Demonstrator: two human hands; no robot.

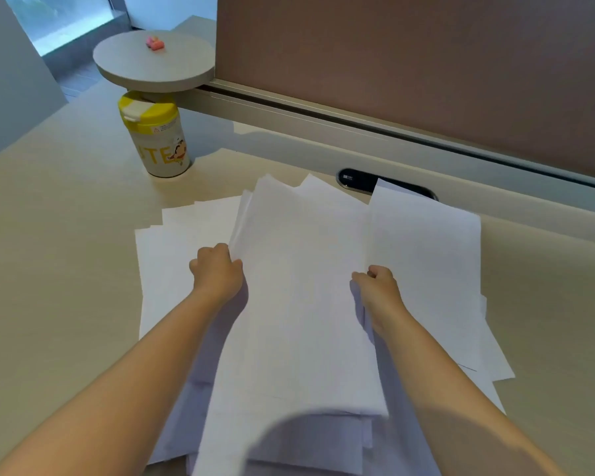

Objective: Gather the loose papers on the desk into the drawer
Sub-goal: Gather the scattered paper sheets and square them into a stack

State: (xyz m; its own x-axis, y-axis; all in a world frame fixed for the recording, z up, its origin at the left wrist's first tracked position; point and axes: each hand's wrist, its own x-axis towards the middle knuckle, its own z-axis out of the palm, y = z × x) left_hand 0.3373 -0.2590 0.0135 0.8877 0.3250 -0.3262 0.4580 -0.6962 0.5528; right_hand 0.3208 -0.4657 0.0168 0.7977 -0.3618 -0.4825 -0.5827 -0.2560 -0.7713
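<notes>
Both forearms bare & stretched fwd, roughly parallel, w/ left hand (217, 269) curled knuckles-up, fingers pinched shut on the left edge of the paper stack (303, 297), and right hand (378, 286) likewise curled, thumb on top, clamped on the stack's right edge.

Soft, even daylight from the window (59, 25) far beyond the left hand (217, 269), pale papers (306, 286) bright but not blown out, faint shadows under both forearms, a dark rounded shadow nearest the camera — wide-angle bending at the edges, mild softness overall.
</notes>
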